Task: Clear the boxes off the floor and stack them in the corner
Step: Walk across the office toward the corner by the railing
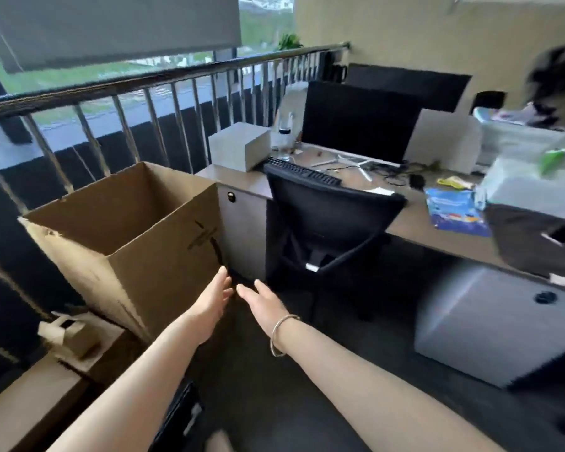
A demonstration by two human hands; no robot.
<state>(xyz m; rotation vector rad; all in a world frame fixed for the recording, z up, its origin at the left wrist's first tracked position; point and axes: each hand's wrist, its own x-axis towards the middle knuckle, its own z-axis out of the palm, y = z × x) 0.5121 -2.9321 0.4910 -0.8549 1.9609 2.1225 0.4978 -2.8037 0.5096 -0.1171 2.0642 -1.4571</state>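
Indoors, a dark floor (356, 347) runs beneath a desk (415, 223) by a railing (144, 83); left hand (214, 296) and right hand (263, 303) reach out flat-fingered, holding nothing, beside an open cardboard box (128, 230).

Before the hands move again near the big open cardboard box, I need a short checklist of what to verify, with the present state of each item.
1. Both hands free: ok. The left hand and the right hand are open and hold nothing.
2. Open cardboard box upright: ok, it stands by the railing.
3. Box placed in the corner: ok, between the railing and the desk side.
4. Box contents: cannot tell, the bottom is hidden.
5. What supports the box: cannot tell, flatter cardboard lies below it, blurred.
6. Office chair clear of the hands: ok, apart.
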